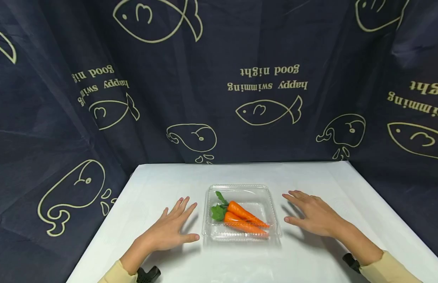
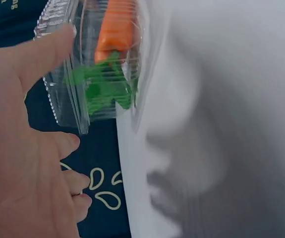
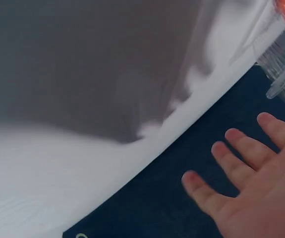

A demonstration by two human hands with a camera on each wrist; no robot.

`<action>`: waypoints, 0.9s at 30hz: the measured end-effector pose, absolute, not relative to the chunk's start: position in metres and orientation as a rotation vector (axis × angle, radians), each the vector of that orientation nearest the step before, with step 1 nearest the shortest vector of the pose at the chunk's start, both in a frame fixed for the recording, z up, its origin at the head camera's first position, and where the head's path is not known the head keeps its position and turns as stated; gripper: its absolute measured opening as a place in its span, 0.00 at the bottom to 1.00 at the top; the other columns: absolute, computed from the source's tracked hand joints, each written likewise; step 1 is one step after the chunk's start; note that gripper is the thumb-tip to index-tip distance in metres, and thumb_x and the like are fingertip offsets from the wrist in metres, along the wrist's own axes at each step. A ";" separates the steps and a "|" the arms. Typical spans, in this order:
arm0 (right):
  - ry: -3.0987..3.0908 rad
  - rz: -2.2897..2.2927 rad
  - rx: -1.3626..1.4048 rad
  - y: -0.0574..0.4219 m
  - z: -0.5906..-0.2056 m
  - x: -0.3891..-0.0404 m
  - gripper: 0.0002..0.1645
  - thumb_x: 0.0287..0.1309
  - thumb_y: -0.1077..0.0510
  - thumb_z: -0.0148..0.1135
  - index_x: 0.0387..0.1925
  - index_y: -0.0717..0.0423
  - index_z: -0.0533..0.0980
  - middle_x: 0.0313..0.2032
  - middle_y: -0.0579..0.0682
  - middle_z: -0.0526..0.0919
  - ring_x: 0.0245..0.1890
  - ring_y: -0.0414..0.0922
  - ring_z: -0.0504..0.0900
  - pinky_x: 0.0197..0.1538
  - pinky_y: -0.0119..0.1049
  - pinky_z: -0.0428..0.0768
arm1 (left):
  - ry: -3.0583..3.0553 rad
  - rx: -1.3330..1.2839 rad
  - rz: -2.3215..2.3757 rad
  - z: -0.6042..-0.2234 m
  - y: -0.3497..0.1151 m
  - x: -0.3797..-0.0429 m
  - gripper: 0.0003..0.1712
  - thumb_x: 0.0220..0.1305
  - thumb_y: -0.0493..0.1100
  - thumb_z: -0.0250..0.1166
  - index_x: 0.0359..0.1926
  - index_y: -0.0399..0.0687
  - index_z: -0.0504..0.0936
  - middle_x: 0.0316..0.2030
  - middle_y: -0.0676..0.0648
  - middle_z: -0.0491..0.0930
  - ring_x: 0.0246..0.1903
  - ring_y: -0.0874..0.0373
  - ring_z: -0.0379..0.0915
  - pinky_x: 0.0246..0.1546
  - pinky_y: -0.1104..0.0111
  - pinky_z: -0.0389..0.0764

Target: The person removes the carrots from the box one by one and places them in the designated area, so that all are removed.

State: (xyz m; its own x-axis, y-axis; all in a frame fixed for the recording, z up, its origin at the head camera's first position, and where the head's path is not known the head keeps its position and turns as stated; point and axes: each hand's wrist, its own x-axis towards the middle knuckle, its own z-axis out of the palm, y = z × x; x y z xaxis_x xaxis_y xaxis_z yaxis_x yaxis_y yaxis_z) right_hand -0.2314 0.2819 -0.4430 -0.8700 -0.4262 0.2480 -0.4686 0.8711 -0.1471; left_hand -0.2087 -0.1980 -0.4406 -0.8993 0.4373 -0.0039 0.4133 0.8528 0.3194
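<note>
Two orange carrots (image 1: 244, 212) with green leaves (image 1: 218, 212) lie inside a clear plastic box (image 1: 260, 204), between the person's hands. To the right of the left hand (image 1: 169, 230), the box sits just beside the thumb tip; that hand has its fingers spread apart and grips nothing. The right hand (image 1: 312, 214), also with fingers apart and holding nothing, is on the other side, a little farther from the box. The leaves are nearer the left hand, while the carrots' narrow tips point toward the right one. Beneath both hands is a white table (image 1: 240, 261), marked by their shadows, and beyond them hangs a dark blue curtain (image 1: 212, 98) with fish and whale outlines. Behind each hand comes a pale yellow sleeve (image 1: 389, 269).
</note>
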 end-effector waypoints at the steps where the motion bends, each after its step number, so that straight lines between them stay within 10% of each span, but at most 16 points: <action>1: -2.814 0.321 0.692 0.282 -0.442 -0.232 0.43 0.59 0.28 0.62 0.70 0.45 0.72 0.67 0.55 0.75 0.67 0.58 0.72 0.62 0.64 0.70 | 2.945 0.681 0.503 -0.440 -0.198 -0.209 0.55 0.59 0.75 0.61 0.80 0.60 0.53 0.81 0.48 0.40 0.80 0.46 0.34 0.71 0.34 0.46; 13: -2.785 0.636 0.564 0.272 -0.439 -0.227 0.27 0.62 0.41 0.67 0.60 0.46 0.80 0.53 0.42 0.85 0.45 0.41 0.83 0.44 0.42 0.80 | 3.000 0.574 0.916 -0.434 -0.184 -0.207 0.34 0.66 0.56 0.67 0.69 0.49 0.74 0.60 0.48 0.81 0.62 0.51 0.74 0.63 0.51 0.73; 27: -2.813 1.209 0.527 0.260 -0.446 -0.220 0.28 0.66 0.50 0.66 0.64 0.56 0.75 0.47 0.52 0.85 0.40 0.35 0.82 0.40 0.32 0.78 | 2.834 0.445 1.334 -0.441 -0.169 -0.199 0.27 0.72 0.53 0.62 0.64 0.43 0.76 0.53 0.43 0.83 0.55 0.51 0.78 0.55 0.51 0.78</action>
